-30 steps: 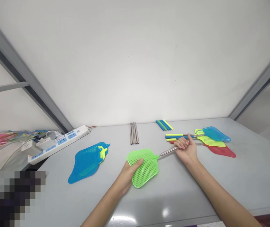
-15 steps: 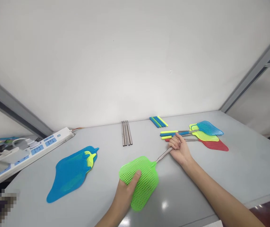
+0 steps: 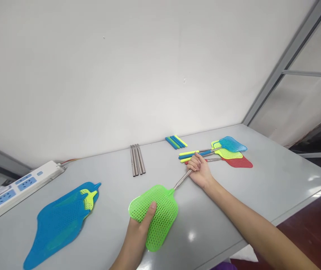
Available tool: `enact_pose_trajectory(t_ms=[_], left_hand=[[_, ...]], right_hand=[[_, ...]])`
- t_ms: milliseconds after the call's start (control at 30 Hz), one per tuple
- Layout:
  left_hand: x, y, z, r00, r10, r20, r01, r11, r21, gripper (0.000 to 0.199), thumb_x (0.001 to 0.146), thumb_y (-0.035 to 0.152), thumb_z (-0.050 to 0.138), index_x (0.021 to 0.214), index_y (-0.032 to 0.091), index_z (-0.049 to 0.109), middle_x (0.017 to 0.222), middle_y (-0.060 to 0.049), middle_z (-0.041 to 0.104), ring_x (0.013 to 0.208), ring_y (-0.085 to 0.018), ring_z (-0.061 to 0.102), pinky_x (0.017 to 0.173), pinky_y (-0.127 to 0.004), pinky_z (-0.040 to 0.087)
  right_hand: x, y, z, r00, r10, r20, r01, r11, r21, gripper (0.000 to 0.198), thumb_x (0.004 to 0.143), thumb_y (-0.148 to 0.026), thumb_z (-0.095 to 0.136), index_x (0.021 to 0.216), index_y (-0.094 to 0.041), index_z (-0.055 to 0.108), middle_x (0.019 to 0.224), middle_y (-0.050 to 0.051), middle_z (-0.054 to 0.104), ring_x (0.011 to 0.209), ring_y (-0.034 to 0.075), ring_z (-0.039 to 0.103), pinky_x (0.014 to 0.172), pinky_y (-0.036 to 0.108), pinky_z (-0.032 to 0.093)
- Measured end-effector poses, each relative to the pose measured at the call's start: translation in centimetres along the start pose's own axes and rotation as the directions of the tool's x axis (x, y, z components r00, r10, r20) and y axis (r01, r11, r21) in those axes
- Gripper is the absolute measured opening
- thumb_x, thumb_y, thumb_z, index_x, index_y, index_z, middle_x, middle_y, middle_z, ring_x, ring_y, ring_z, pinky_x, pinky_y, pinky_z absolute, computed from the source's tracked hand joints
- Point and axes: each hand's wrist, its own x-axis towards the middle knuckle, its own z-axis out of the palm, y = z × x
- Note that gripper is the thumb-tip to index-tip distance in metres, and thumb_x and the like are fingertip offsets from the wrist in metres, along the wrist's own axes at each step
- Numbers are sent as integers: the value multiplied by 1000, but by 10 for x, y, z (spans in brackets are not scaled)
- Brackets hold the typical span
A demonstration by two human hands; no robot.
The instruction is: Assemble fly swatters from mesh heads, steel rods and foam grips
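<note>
Backed by a white wall (image 3: 121,75), a grey bench (image 3: 278,187) is lined with swatters and their parts, clock positions being taken from the green swatter head (image 3: 163,213) held over its near side. The mesh is pinched beneath the thumb of the left hand (image 3: 138,232), whose fingers are hidden behind it. A metal rod (image 3: 182,179), met by the head's neck (image 3: 172,191) and pointed between one and two o'clock, is clasped in the narrow, curled grip of the right hand (image 3: 201,172); its far end cannot be seen. Blue swatter heads (image 3: 60,217) are stacked with a yellow swatter head (image 3: 89,200) at nine, a power strip (image 3: 27,183) beyond them. Four metal tubes (image 3: 138,160) are laid at eleven, loose coloured handles (image 3: 176,142) at one, and handled swatters (image 3: 230,154) at two, just past the right hand. Should the rod be twisted out of line, the slim neck could be bent or split; should the mesh be pinched too lightly, the head could be spun. Handled swatters could be knocked askew by the right knuckles, and the round tubes set rolling by a jolt.
</note>
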Motion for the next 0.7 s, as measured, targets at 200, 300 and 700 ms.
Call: enact_pose_trajectory(t_ms=[200, 300, 700], left_hand=[[2, -7, -4, 993, 71, 97, -70, 997, -15, 51, 66, 35, 61, 112, 17, 49, 100, -8, 62, 95, -22, 55, 82, -32, 43], [2, -6, -6, 992, 97, 79, -99, 995, 14, 53, 65, 34, 63, 112, 15, 49, 100, -9, 61, 95, -22, 55, 83, -31, 42], [-1, 8, -9, 996, 2, 92, 5, 997, -79, 52, 62, 31, 65, 109, 14, 51, 98, -11, 62, 86, -25, 58, 71, -33, 47]], right_hand=[[-3, 1, -4, 999, -47, 23, 48, 998, -32, 42, 79, -23, 44, 51, -19, 12, 39, -9, 16, 32, 5, 19, 32, 16, 26], [-7, 3, -5, 997, -69, 20, 70, 998, -7, 42, 79, -22, 43, 51, -18, 12, 39, -9, 15, 32, 5, 18, 31, 16, 25], [-11, 13, 1, 993, -110, -33, 109, 994, -29, 42, 79, -20, 42, 51, -18, 11, 39, -8, 14, 31, 5, 17, 31, 16, 25]])
